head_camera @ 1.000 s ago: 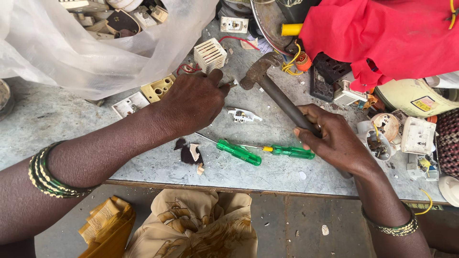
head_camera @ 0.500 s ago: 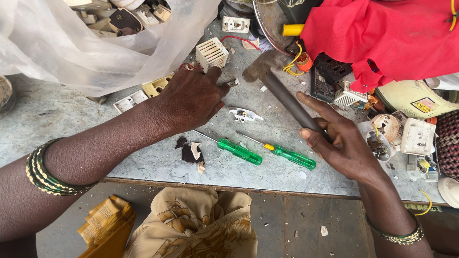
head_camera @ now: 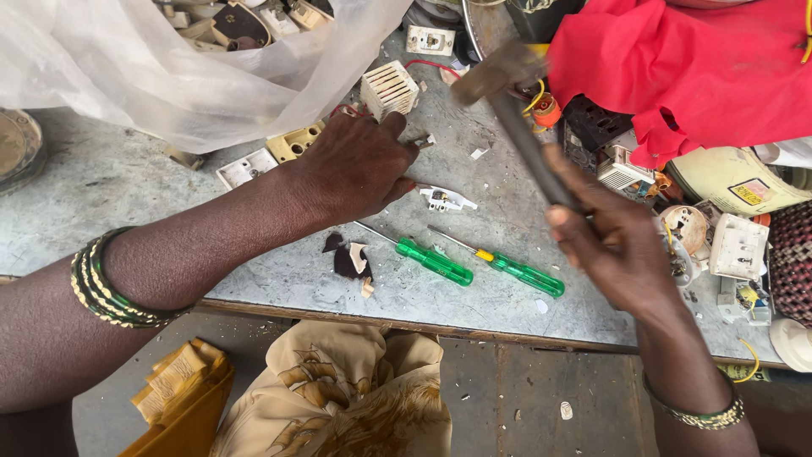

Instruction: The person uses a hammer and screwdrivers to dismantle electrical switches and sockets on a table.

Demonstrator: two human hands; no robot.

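I have one head-worn camera, looking steeply down at close range onto the workbench [head_camera: 127, 182] and both forearms.

Two hands at a cluttered grey workbench [head_camera: 152, 182], one gripping a hammer.

The right hand [head_camera: 622, 250] holds a hammer [head_camera: 507, 101] by its handle, head raised and blurred above the bench. The left hand [head_camera: 355, 165] rests palm-down, fingertips pinching a small metal piece [head_camera: 420, 142]. Between them lie a white switch part [head_camera: 446, 199], two green-handled screwdrivers [head_camera: 436, 261], and dark broken fragments [head_camera: 348, 258]. A red cloth [head_camera: 694, 63] covers the clutter on the right.
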